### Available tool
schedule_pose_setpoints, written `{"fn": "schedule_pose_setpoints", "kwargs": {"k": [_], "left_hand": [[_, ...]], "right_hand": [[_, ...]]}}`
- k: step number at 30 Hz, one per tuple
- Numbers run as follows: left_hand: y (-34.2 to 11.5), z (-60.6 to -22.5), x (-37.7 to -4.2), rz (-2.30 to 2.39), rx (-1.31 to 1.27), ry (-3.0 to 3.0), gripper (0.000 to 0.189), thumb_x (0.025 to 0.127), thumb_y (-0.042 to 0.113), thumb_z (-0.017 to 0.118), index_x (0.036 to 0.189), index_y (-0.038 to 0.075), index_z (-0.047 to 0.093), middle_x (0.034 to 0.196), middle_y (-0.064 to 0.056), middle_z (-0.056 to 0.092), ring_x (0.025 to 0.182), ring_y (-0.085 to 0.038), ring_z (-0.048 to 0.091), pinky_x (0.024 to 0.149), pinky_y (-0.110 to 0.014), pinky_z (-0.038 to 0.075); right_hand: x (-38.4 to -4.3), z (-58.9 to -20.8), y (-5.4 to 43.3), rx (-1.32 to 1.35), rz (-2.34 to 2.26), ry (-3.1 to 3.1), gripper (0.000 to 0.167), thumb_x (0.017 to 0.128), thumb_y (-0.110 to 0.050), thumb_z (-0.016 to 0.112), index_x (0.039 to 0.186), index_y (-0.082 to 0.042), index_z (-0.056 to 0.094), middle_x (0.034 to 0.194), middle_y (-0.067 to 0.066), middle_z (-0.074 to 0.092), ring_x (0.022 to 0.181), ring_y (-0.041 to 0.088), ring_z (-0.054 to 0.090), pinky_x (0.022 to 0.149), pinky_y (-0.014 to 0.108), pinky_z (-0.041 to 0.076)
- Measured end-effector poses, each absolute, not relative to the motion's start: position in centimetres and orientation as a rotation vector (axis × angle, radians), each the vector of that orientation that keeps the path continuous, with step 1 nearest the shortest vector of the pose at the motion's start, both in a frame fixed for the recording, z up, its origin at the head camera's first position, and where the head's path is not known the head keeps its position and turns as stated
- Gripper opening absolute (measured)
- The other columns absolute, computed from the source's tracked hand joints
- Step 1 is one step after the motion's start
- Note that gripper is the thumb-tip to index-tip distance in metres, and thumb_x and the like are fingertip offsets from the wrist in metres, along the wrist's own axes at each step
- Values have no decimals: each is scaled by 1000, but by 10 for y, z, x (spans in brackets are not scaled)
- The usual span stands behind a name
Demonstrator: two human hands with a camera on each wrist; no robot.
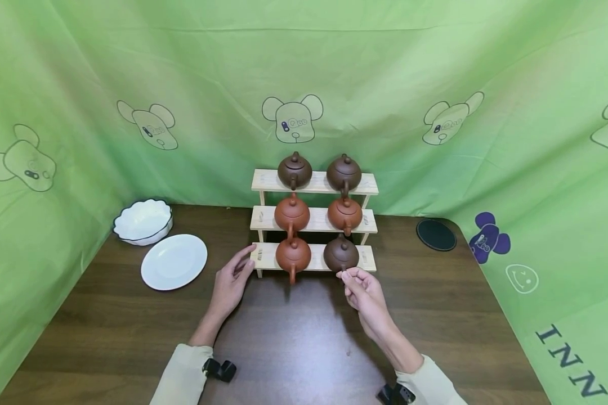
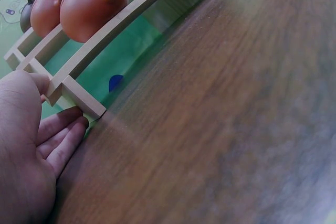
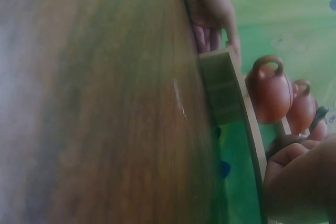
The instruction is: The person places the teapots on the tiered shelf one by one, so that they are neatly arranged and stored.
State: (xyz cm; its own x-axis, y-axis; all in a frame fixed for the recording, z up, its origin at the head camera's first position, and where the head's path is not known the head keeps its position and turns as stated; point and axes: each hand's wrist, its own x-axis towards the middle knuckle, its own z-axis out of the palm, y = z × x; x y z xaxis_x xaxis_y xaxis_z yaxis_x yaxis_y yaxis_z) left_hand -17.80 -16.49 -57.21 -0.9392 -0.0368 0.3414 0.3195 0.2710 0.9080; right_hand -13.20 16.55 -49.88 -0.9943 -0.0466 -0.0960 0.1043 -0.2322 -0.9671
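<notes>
My right hand (image 1: 367,298) pinches the handle of a dark brown clay teapot (image 1: 341,254) at the right of the bottom step of a wooden three-step rack (image 1: 266,256). That teapot is mostly hidden behind the fingers in the right wrist view. At the rack's left end, my left hand (image 1: 229,287) touches the bottom board with its fingers fairly straight; in the left wrist view, some fingers (image 2: 65,140) lie beside the rack's leg. Left on the same step sits a reddish-brown teapot (image 1: 293,254).
Two reddish-brown teapots, left (image 1: 291,214) and right (image 1: 345,214), stand on the middle step. Dark teapots (image 1: 294,170) occupy the top step. A white plate (image 1: 174,262) and scalloped bowl (image 1: 143,220) lie left; a black round coaster (image 1: 436,234) lies right. Green cloth (image 1: 213,67) hangs behind.
</notes>
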Motion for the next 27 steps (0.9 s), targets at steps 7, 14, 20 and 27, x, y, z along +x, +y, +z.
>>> {"fn": "schedule_pose_setpoints", "kwargs": {"k": [7,14,20,27], "left_hand": [[-162,-561,-172,-1722,-230,-2260,39,114,24,67,152,14,70,147,-18,71,130,-27,73,101,-20,57],[-158,-556,-170,-1699,-240,-2268,39,114,26,66,152,15,70,146,-18,72,129,-26,73,100,-20,57],[-163,-577,-177,-1671,-246,-2295,40,115,32,64,155,27,68,151,-9,71,131,-15,71,102,-19,57],[-157,-565,-174,-1571,-267,-2256,42,117,26,61,157,15,65,145,-20,71,125,-25,74,98,-20,58]], "right_hand": [[-135,-500,169,33,-2374,1891,10,111,-4,63,104,-8,68,81,-3,63,59,-1,42,50,15,25],[-137,-498,176,90,-2326,1942,13,109,-5,67,99,-10,74,82,-1,66,60,1,44,51,16,27],[-141,-491,193,218,-2239,2046,18,106,-9,74,89,-13,78,69,-5,61,53,3,42,50,16,31],[-154,-470,224,208,-2105,2218,21,111,-12,67,95,-3,75,70,-5,63,54,5,45,51,18,37]]}}
